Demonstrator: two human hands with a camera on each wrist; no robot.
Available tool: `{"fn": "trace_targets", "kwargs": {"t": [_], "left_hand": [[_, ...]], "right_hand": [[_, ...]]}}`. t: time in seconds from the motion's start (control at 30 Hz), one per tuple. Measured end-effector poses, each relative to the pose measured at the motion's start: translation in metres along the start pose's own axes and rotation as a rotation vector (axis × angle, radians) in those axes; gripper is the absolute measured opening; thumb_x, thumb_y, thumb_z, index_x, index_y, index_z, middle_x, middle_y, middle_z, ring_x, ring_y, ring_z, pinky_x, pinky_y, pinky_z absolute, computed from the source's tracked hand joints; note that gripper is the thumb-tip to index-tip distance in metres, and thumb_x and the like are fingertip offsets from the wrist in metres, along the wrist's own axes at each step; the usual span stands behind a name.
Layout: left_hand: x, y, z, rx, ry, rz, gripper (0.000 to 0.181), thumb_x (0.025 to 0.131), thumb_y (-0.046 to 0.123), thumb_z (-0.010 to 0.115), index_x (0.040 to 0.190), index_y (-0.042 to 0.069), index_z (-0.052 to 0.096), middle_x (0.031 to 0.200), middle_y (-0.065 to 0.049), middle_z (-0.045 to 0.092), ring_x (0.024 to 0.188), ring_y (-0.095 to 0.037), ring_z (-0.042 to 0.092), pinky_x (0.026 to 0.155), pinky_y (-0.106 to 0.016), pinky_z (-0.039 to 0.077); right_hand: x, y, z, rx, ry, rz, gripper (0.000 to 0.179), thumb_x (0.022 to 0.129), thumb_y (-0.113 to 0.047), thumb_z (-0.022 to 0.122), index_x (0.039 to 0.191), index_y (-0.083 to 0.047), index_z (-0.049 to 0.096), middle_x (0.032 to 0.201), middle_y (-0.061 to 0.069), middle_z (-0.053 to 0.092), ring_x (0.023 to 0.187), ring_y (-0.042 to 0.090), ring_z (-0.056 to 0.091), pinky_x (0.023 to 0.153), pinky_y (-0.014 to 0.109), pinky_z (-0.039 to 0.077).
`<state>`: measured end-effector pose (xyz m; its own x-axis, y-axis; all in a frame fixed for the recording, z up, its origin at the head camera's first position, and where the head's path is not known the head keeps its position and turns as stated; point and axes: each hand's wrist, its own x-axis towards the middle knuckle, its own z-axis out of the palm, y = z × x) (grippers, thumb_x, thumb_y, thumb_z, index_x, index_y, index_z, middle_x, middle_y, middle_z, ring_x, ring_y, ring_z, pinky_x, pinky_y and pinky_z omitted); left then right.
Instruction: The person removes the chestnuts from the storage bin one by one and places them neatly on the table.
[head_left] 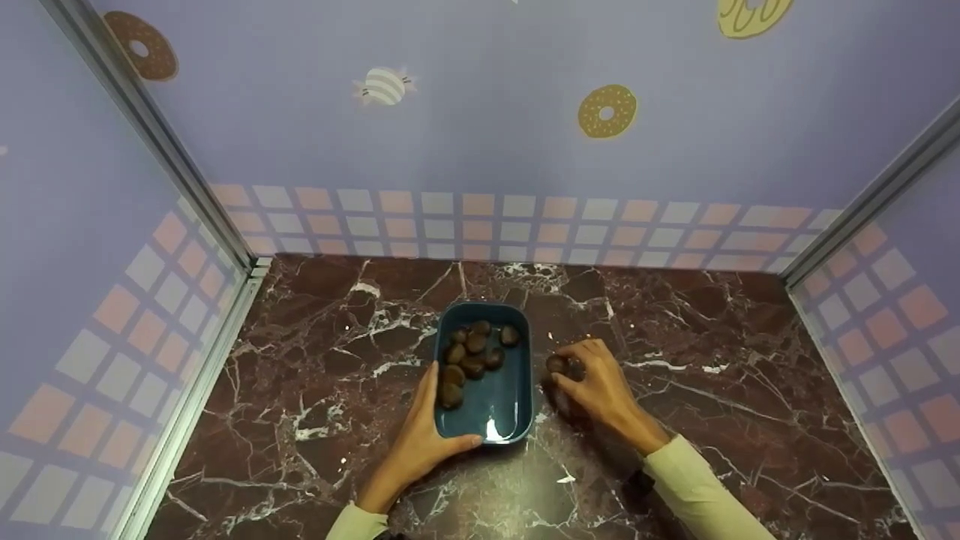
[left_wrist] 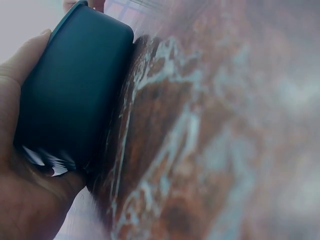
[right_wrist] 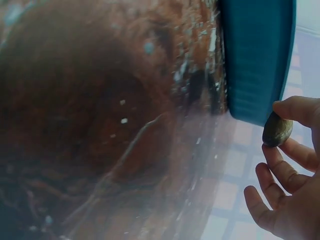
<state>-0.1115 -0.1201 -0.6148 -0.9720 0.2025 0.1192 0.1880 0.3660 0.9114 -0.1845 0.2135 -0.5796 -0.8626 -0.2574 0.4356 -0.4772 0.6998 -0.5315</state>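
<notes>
A deep teal rectangular dish (head_left: 495, 409) with rounded corners stands on the marbled surface. Several brown chestnuts (head_left: 475, 343) lie in it, mostly along its left side and far end. My left hand (head_left: 427, 435) grips the dish at its near left corner, fingers along the left wall and thumb at the near edge; the left wrist view shows this hand around the dish's outer wall (left_wrist: 82, 85). Just right of the dish, my right hand (head_left: 600, 386) pinches one chestnut (right_wrist: 277, 130) between thumb and fingertips, the other fingers loosely spread.
Dark red marbled tabletop (head_left: 315, 352) with white veins lies all around. A purple patterned wall (head_left: 480, 150) rises behind, with side walls joined at metal corner strips (head_left: 180, 172). Small pale flecks (right_wrist: 124, 120) are scattered on the surface near the right hand.
</notes>
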Motion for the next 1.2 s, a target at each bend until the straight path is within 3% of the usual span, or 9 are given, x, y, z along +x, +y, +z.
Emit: {"fn": "trace_targets", "kwargs": {"t": [0.33,0.63,0.97,1.2], "left_hand": [[0.0,-0.002,0.0,0.004,0.009,0.013,0.146,0.074,0.046,0.103,0.177,0.005,0.009,0.18,-0.031,0.01,0.165,-0.051,0.017,0.127,-0.072,0.021],[0.0,-0.001,0.0,0.005,0.006,0.006,0.145,0.075,0.045,0.103,0.178,0.007,0.008,0.181,-0.03,0.009,0.165,-0.052,0.016,0.127,-0.073,0.022],[0.001,0.0,0.001,-0.017,0.002,0.0,0.145,0.075,0.043,0.103,0.177,0.006,0.008,0.181,-0.029,0.009,0.166,-0.05,0.015,0.128,-0.072,0.02],[0.0,-0.001,0.001,-0.002,0.004,-0.001,0.146,0.074,0.046,0.103,0.177,0.005,0.009,0.181,-0.029,0.009,0.165,-0.05,0.016,0.128,-0.071,0.02]], "right_hand": [[-0.003,0.017,0.006,0.047,-0.014,0.084,0.032,0.081,0.0,0.094,0.109,-0.005,0.081,0.103,0.009,0.077,0.1,0.03,0.066,0.089,0.052,0.057],[-0.002,0.029,0.008,0.064,-0.075,0.155,0.029,0.083,0.0,0.092,0.11,-0.005,0.081,0.104,0.009,0.078,0.101,0.032,0.066,0.091,0.053,0.054],[-0.007,0.04,0.013,0.079,-0.077,0.149,0.028,0.082,-0.001,0.093,0.106,-0.004,0.081,0.101,0.007,0.077,0.098,0.031,0.064,0.089,0.049,0.052],[-0.01,0.049,0.019,0.124,-0.021,0.064,0.032,0.075,-0.001,0.093,0.104,-0.002,0.08,0.098,0.008,0.076,0.094,0.028,0.061,0.085,0.043,0.049]]}}
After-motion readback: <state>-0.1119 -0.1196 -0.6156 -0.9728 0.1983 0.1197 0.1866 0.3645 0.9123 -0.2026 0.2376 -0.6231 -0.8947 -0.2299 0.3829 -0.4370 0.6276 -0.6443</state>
